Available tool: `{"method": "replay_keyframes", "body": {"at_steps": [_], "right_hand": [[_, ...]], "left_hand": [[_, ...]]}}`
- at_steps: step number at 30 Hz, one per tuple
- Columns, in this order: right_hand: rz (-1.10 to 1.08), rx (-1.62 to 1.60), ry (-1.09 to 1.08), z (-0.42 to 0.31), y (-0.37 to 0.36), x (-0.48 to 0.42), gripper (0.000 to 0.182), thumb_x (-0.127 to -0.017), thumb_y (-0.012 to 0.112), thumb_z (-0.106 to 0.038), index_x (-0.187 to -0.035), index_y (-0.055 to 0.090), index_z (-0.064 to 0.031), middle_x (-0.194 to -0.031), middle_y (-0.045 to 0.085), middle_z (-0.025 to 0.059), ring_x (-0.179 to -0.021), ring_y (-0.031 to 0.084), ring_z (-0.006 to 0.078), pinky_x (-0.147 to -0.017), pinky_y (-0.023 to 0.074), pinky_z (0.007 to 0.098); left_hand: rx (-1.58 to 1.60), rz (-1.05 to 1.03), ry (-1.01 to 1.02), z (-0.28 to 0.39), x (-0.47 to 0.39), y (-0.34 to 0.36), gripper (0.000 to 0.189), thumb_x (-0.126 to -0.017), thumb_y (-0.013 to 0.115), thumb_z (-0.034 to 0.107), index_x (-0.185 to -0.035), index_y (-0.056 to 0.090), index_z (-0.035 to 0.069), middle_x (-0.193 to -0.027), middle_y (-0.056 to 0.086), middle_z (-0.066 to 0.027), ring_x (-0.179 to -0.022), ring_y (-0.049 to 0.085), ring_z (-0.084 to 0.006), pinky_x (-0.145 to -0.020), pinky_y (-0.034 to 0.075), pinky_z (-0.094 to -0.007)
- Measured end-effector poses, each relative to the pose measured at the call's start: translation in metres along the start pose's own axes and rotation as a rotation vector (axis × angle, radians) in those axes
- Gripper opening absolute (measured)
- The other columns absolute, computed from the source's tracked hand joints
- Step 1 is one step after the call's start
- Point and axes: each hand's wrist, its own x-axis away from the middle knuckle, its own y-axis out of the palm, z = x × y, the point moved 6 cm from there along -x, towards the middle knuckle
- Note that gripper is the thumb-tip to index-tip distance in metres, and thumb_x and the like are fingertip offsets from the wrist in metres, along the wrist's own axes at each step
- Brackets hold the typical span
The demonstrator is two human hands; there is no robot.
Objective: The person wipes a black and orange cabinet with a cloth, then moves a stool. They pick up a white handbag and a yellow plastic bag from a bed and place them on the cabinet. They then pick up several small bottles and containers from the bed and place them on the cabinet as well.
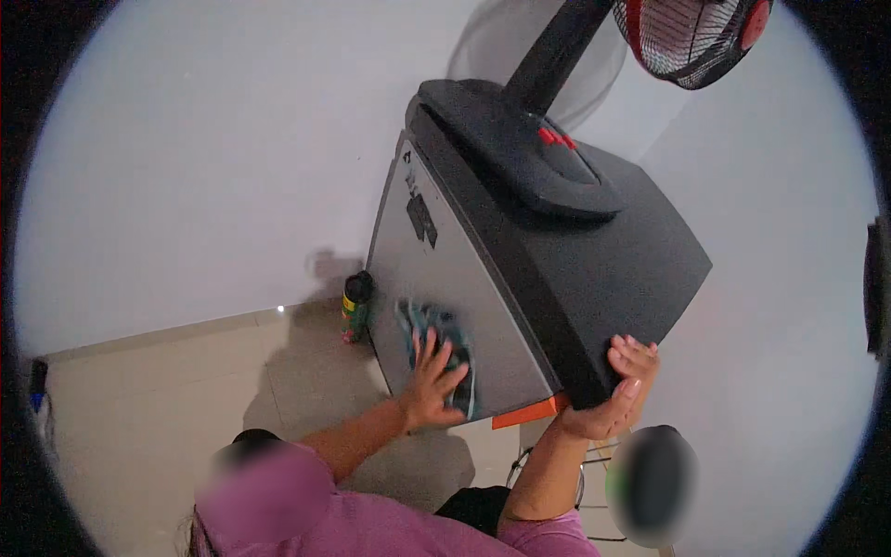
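Observation:
My left hand (437,386) lies flat with its fingers spread on a dark, teal-striped cloth (463,365). It presses the cloth against the grey front panel (480,306) of what looks like a small refrigerator. The cloth is partly blurred and partly covered by the hand. My right hand (623,390) holds the near corner of the appliance's black top (626,264), with fingertips over the upper surface. Dark patches (422,221) and scuffed marks show high on the panel.
A black pedestal fan's base (515,153) with red buttons stands on the top; its caged head (696,42) rises above. A spray can (355,310) stands on the tiled floor (174,404) by the wall. An orange piece (525,412) juts below the panel, near a wire rack (598,456).

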Motion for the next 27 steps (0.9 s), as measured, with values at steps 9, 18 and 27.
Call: {"method": "replay_keyframes", "body": {"at_steps": [9, 18, 27], "right_hand": [[-0.027, 0.016, 0.018, -0.001, 0.001, -0.004, 0.033, -0.079, 0.035, -0.024, -0.07, 0.058, -0.0018, -0.079, 0.061, 0.0125, -0.085, 0.053, 0.0252, -0.095, 0.0224, 0.0456], [-0.078, 0.017, -0.026, -0.003, -0.001, -0.006, 0.032, -0.078, 0.036, -0.023, -0.071, 0.059, -0.0028, -0.08, 0.061, 0.0117, -0.086, 0.053, 0.0247, -0.093, 0.0238, 0.0442], [-0.155, -0.045, -0.047, -0.005, -0.006, -0.018, 0.027, -0.079, 0.038, -0.02, -0.072, 0.059, -0.0034, -0.081, 0.061, 0.0108, -0.084, 0.054, 0.0247, -0.091, 0.0256, 0.0434]], "left_hand": [[0.448, 0.191, -1.158, -0.113, 0.062, 0.003, 0.072, -0.084, 0.045, 0.039, -0.136, 0.005, 0.011, -0.141, 0.006, -0.0158, -0.129, 0.007, -0.0316, -0.103, 0.011, -0.0409], [0.134, 0.013, -0.514, -0.027, 0.006, -0.008, 0.08, -0.077, 0.054, 0.031, -0.135, 0.006, 0.005, -0.14, 0.001, -0.0186, -0.129, 0.005, -0.0366, -0.102, 0.011, -0.0475], [0.339, 0.286, -0.844, -0.088, -0.013, -0.031, 0.068, -0.07, 0.062, 0.021, -0.128, 0.031, 0.003, -0.131, 0.031, -0.0206, -0.122, 0.029, -0.0326, -0.1, 0.021, -0.0368]]}}
